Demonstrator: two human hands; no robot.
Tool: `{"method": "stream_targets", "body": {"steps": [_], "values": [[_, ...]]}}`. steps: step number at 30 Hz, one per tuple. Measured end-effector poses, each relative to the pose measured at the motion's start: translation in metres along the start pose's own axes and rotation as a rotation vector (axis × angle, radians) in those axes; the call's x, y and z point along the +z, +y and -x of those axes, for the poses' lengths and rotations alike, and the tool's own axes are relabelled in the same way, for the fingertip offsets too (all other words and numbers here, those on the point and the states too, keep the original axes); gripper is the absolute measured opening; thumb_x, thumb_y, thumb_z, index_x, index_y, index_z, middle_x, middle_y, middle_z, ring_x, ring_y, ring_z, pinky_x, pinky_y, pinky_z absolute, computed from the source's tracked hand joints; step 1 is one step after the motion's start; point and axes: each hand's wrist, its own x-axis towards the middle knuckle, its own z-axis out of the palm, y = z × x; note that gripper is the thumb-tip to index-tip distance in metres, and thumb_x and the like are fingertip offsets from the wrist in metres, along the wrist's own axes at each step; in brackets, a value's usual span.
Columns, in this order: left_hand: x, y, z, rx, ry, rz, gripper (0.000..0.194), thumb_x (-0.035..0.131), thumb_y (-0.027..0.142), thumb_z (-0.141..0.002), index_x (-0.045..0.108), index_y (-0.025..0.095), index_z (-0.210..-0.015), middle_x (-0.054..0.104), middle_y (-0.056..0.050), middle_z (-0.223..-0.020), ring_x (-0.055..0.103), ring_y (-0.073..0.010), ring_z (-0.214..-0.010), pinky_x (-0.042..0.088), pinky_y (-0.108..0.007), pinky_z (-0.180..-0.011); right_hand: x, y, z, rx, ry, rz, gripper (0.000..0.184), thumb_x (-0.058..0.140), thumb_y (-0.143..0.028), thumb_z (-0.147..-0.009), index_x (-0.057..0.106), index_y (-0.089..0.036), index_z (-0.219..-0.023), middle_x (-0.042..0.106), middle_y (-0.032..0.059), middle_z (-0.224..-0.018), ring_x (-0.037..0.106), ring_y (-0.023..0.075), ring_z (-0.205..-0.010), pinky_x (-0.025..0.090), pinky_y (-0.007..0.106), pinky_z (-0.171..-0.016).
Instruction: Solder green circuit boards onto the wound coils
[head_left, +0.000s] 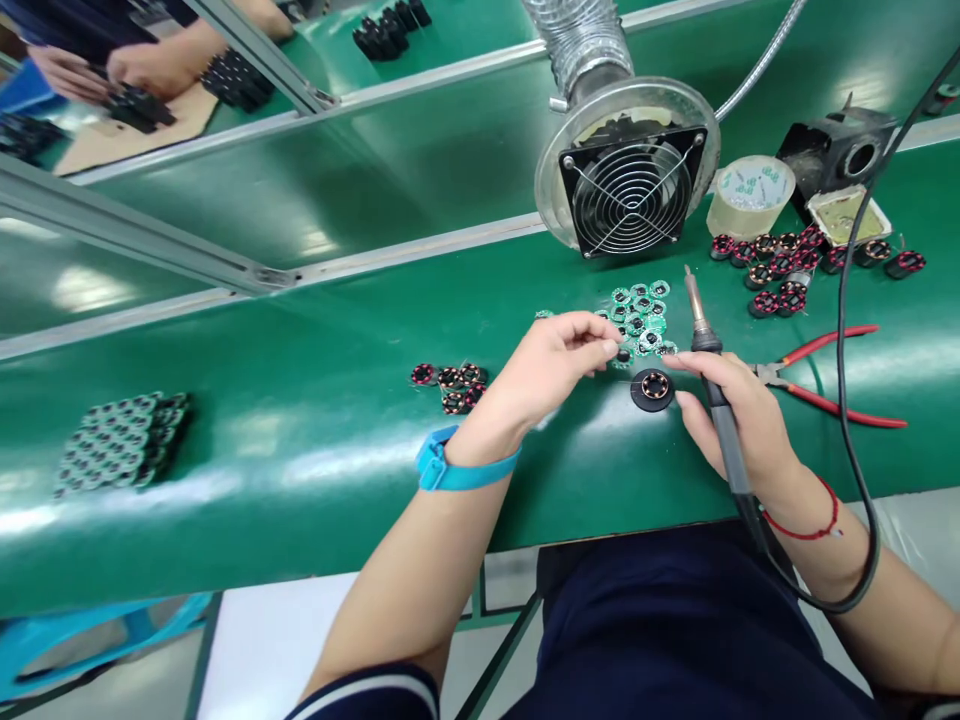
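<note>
My left hand (559,365) has its thumb and fingers pinched together at the edge of a pile of small round green circuit boards (649,322). Whatever sits between those fingertips is hidden. My right hand (742,420) holds a soldering iron (721,420), its tip pointing up and away. The right index finger reaches to the near side of the pile. Between the two hands, a small copper-wound coil (655,384) stands on a round black base (651,403) on the green bench.
Coils (454,377) lie left of my left wrist; more coils (784,260) lie right. Red-handled cutters (825,405) sit under the iron's cable (844,350). Behind are a fan (634,195), tape roll (750,195) and sponge tray (847,215). Board panels (112,440) lie left. Another person's hands (142,70) work beyond the partition.
</note>
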Motion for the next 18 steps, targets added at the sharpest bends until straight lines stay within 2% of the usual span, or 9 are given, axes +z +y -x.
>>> {"method": "stream_targets", "body": {"steps": [3,6,10,14,16,18], "values": [[0.01,0.005,0.009,-0.055,-0.153,0.158,0.019,0.069,0.022,-0.077,0.063,0.014,-0.093,0.059,0.001,-0.074,0.051,-0.0077,-0.063,0.041,-0.022,-0.061,0.001,-0.003,0.001,-0.082,-0.052,-0.046,0.056,0.056,-0.018,-0.089,0.035,-0.029,-0.14,0.061,0.0084,-0.131,0.063,0.0253,-0.111,0.054,0.047,-0.091],[0.018,0.005,0.014,-0.081,-0.231,0.261,0.026,0.07,0.021,-0.077,0.057,0.015,-0.099,0.058,0.001,-0.075,0.053,-0.0079,-0.066,0.043,-0.022,-0.063,0.002,-0.005,0.003,-0.113,-0.063,-0.011,0.056,0.056,-0.018,-0.09,0.035,-0.033,-0.139,0.067,0.0057,-0.119,0.065,0.0243,-0.103,0.053,0.045,-0.086],[0.026,0.001,0.02,-0.029,-0.22,0.29,0.021,0.064,0.023,-0.083,0.053,0.016,-0.1,0.053,0.004,-0.072,0.051,-0.007,-0.064,0.043,-0.021,-0.062,0.004,-0.008,0.003,-0.07,-0.002,0.03,0.056,0.06,-0.019,-0.088,0.037,-0.032,-0.137,0.07,0.0047,-0.104,0.065,0.0257,-0.098,0.054,0.046,-0.083],[0.032,-0.003,0.025,0.052,-0.182,0.194,0.02,0.06,0.017,-0.084,0.051,0.017,-0.101,0.052,0.004,-0.074,0.051,-0.0073,-0.067,0.042,-0.021,-0.063,0.006,-0.008,0.001,-0.09,-0.008,0.07,0.057,0.064,-0.021,-0.086,0.038,-0.029,-0.137,0.068,0.0071,-0.109,0.063,0.0255,-0.094,0.053,0.045,-0.078],[0.033,-0.006,0.026,0.068,-0.193,0.188,0.021,0.058,0.018,-0.086,0.047,0.017,-0.104,0.052,0.003,-0.075,0.052,-0.0082,-0.067,0.042,-0.022,-0.063,0.007,-0.008,0.0,-0.133,-0.029,0.088,0.055,0.062,-0.018,-0.086,0.04,-0.028,-0.135,0.067,0.0075,-0.113,0.063,0.0252,-0.096,0.053,0.043,-0.077],[0.032,-0.008,0.026,0.077,-0.215,0.207,0.024,0.056,0.02,-0.088,0.043,0.018,-0.109,0.053,0.003,-0.075,0.054,-0.0095,-0.068,0.043,-0.023,-0.063,0.006,-0.008,0.0,-0.144,-0.062,0.102,0.051,0.06,-0.015,-0.087,0.043,-0.029,-0.132,0.068,0.0059,-0.108,0.063,0.0237,-0.091,0.052,0.041,-0.073]]}}
